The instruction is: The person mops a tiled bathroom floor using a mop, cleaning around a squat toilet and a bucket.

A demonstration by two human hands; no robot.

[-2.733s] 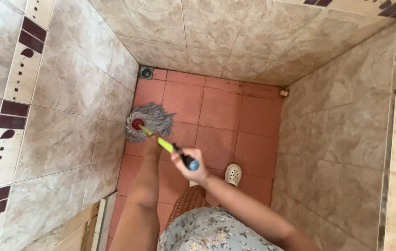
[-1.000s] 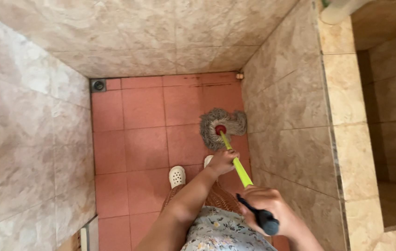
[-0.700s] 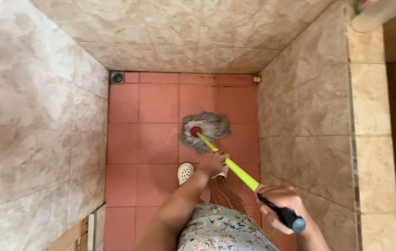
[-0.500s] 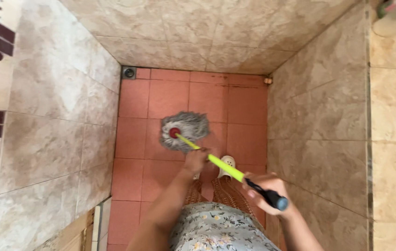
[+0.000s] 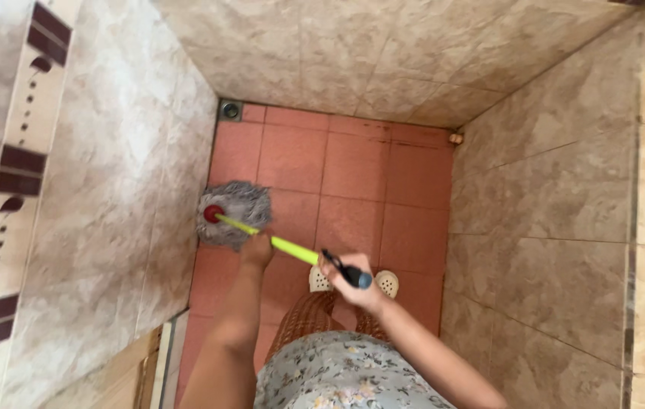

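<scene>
Both hands grip the yellow-green mop handle [image 5: 285, 245]; left hand [image 5: 257, 251] nearer the grey string mop head [image 5: 233, 212], right hand [image 5: 353, 279] closed on the black end.

Home bathroom: tiled walls [image 5: 549, 204], floor drain [image 5: 230, 110]

A mop head [image 5: 235, 214] of grey stringy yarn is lying matted against matt terracotta floor tiles [image 5: 353, 178], its glossy red plastic cap [image 5: 213, 213] catching light. The smooth lime-green handle [image 5: 292, 251] is ending in a black rubbery grip [image 5: 349, 273]. Polished marble-look wall tiles [image 5: 549, 227] are gleaming beside white plastic clogs [image 5: 387, 283].
</scene>
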